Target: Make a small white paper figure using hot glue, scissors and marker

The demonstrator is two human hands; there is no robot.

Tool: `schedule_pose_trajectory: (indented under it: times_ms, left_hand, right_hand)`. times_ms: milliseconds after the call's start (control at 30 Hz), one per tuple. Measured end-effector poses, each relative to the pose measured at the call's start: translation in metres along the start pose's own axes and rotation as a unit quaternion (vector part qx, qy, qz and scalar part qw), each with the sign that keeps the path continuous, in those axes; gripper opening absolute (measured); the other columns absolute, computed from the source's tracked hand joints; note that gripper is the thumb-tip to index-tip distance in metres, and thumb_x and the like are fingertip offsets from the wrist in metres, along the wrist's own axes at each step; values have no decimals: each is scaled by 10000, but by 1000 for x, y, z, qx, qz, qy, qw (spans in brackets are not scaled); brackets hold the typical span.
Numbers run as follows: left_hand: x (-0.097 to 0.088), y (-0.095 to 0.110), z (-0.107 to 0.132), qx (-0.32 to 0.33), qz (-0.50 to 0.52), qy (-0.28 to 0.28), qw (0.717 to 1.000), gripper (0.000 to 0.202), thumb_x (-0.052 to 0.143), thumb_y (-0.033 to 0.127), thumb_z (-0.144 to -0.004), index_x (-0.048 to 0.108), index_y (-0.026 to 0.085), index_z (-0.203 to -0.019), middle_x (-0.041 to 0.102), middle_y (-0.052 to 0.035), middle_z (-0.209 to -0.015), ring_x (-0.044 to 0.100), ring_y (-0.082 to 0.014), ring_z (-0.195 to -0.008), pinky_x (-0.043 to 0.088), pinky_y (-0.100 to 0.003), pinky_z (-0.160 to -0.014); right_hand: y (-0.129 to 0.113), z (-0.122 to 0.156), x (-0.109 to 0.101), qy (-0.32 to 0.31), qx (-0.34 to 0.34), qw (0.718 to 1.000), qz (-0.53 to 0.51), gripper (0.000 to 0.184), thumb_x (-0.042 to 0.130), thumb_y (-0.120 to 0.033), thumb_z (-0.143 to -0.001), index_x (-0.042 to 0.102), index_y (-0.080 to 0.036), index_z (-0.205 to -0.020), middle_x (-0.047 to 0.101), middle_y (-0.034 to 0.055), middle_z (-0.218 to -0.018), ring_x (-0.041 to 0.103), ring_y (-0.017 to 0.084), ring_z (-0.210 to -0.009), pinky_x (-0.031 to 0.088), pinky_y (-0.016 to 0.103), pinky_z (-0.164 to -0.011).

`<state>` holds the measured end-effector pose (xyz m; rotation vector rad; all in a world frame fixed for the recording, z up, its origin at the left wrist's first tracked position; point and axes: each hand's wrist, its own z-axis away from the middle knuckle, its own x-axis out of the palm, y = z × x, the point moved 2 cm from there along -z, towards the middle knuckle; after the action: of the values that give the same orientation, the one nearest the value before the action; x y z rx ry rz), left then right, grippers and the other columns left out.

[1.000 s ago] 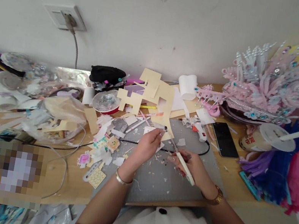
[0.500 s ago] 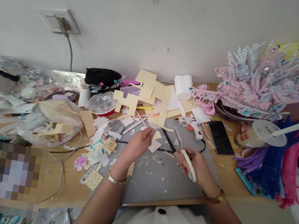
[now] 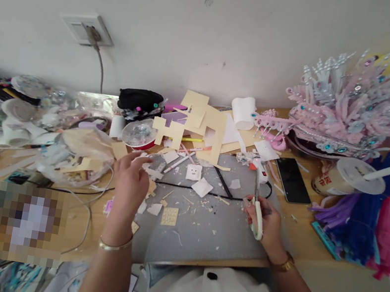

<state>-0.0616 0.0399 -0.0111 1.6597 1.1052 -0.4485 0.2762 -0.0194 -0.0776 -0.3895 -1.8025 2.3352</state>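
Note:
My right hand grips white-handled scissors, blades pointing up and away over the right side of the grey cutting mat. My left hand reaches left of the mat over a heap of small paper cut-outs; its fingers are curled with the tips among the scraps, and I cannot make out anything in them. On the mat lie a small white square with a face, another white scrap and a beige dotted piece.
Beige card cut-outs stand behind the mat. A glue gun, a black phone, a lidded cup and a pink spiky headdress lie to the right. Plastic bags and cables clutter the left.
My left hand let go of the small piece it held near the scissors and moved left to the scrap heap. My right hand swung the scissors upright and drew back to the right.

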Motion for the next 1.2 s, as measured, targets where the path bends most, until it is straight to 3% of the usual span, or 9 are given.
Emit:
schedule_pose_trajectory:
  times_ms: [100, 167, 333, 467, 567, 700, 767, 933, 1200]
  left_hand:
    - [14, 26, -8, -54, 123, -32, 990, 198, 433, 182, -701, 562, 230, -557, 632, -52, -684, 631, -256, -884, 483, -434, -934]
    - [26, 37, -14, -113, 237, -83, 961, 184, 463, 226, -708, 618, 217, -609, 684, -54, -726, 652, -254, -895, 499, -425, -928]
    - [42, 45, -14, -222, 584, -224, 748, 454, 437, 450, -875, 727, 133, -1023, 697, -167, -1236, 603, -284, -1240, 442, -459, -1087]
    - [44, 42, -3, -250, 622, -246, 700, 455, 479, 474, -892, 734, 125, -1036, 667, -174, -1296, 581, -283, -1281, 422, -447, -1120]
    - [50, 42, 1, -238, 585, -229, 741, 401, 633, 458, -819, 727, 142, -1047, 705, -159, -1225, 629, -283, -1205, 458, -441, -1072]
    - [64, 48, -4, -114, 343, -177, 915, 265, 726, 350, -753, 739, 179, -954, 738, -109, -1045, 646, -275, -1061, 476, -452, -981]
    - [74, 59, -9, 12, 174, -166, 971, 197, 715, 261, -757, 757, 196, -938, 708, -112, -1052, 582, -300, -1109, 429, -478, -1012]
    - [105, 88, -16, 225, -83, -229, 943, 339, 591, 77, -787, 768, 219, -1038, 619, -153, -1185, 456, -360, -1178, 365, -520, -983]
    - [125, 96, -30, 282, -120, -268, 913, 216, 579, 142, -832, 787, 198, -844, 645, -182, -1085, 456, -362, -1114, 328, -510, -890]
  right_hand:
    - [2, 5, 1, 10, -26, 1000, 7, 476, 796, -578, -598, 664, -206, -863, 535, -32, -548, 432, 115, -437, 383, 260, -387]
    - [4, 7, 1, 16, -35, 999, 3, 454, 797, -560, -600, 656, -213, -857, 521, -34, -546, 430, 123, -445, 381, 272, -397]
    - [12, 7, -2, 19, -30, 999, -6, 422, 783, -532, -618, 642, -226, -872, 525, -30, -556, 434, 135, -457, 380, 287, -406]
    - [14, 6, -2, 17, -36, 999, 3, 414, 768, -523, -631, 649, -221, -888, 529, -27, -574, 428, 132, -459, 387, 285, -397]
    - [14, 6, -2, 17, -37, 999, 7, 411, 763, -524, -642, 657, -217, -893, 539, -24, -581, 424, 127, -459, 390, 277, -396]
    - [15, 7, -2, 15, -50, 999, 12, 398, 755, -515, -668, 665, -214, -912, 563, -16, -601, 440, 129, -472, 398, 272, -410]
    - [15, 7, -2, 15, -60, 998, 15, 386, 749, -513, -678, 664, -215, -909, 542, -26, -574, 445, 131, -471, 396, 270, -419]
    - [13, 8, 0, 23, -59, 998, -1, 388, 741, -524, -665, 654, -214, -880, 527, -35, -559, 445, 127, -463, 390, 267, -425]
    - [15, 7, -1, 9, -66, 998, 5, 370, 735, -515, -683, 660, -215, -888, 559, -22, -595, 459, 139, -480, 394, 280, -447]
